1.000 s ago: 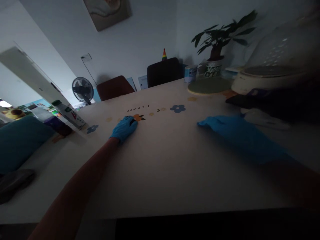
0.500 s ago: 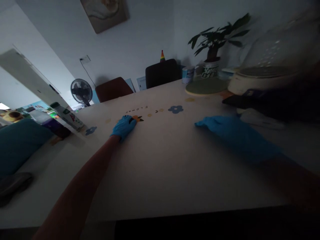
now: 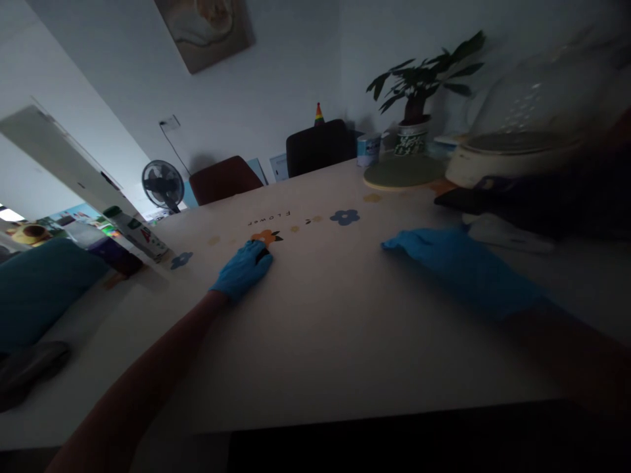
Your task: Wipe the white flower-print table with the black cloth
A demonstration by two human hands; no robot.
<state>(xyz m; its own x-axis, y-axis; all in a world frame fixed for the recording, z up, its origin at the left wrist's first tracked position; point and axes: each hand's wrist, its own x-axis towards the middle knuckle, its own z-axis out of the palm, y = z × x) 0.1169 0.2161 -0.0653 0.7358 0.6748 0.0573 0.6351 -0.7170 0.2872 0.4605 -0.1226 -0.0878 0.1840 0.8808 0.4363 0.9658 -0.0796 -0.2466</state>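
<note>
My left hand [image 3: 242,269], in a blue glove, is closed over a small black object [image 3: 263,255] against the white table [image 3: 320,328]. Only a dark edge of it shows between the fingers, so its kind is hidden. Just beyond the fingertips lies a printed orange flower [image 3: 266,237]. On the right, my right hand [image 3: 444,263], gloved in blue too, rests low over the tabletop with its fingers stretched out to the left. It appears to hold nothing, though it is somewhat blurred.
At the left stand a white bottle with a green cap [image 3: 135,231] and a dark purple item [image 3: 116,255]. A grey cloth-like thing [image 3: 32,371] lies nearer. Behind my right hand are a round green mat [image 3: 401,172], a potted plant [image 3: 413,135], a can [image 3: 368,150] and a clear-domed container [image 3: 513,154].
My left hand has slid toward me with the black object, uncovering more of the orange flower. My right hand has stayed almost in place. The view has shifted slightly.
</note>
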